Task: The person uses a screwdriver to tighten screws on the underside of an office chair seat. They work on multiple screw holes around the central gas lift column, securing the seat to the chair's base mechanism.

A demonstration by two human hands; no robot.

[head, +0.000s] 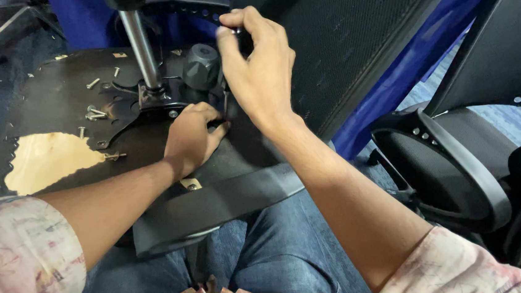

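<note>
**Two bare hands work at the underside of an upturned office chair seat**

Head view, looking down: an overturned black chair seat [54, 119] lies across the person's lap, its underside facing up, filling the frame from 9 o'clock to the centre. A patch of bare pale wood [45, 160] shows at 9 o'clock where the covering is torn away. A chrome gas-lift column [140, 47] rises at 11 o'clock from the metal mechanism plate [145, 103]. Just right of the column sits a grey tension knob [201, 65]. Loose screws [95, 113] lie scattered on the seat at 10 o'clock.

The left hand [193, 138], at the centre, is curled narrow, its fingertips pressed down at the edge of the plate, at 6 o'clock from the knob. Whether it pinches a small fastener I cannot tell.

The right hand [258, 72], at 12 o'clock, is closed in a tight pinch, thumb and forefinger gripping a small dark object [240, 33], possibly a tool handle, beside the mesh backrest [351, 34]; its far end is hidden.

Judged from this, the work goes best if the left hand holds the part steady and square while the right turns slowly, keeping the loose screws from rolling off the seat.

A second chair [460, 162] stands at 3 o'clock.
</note>
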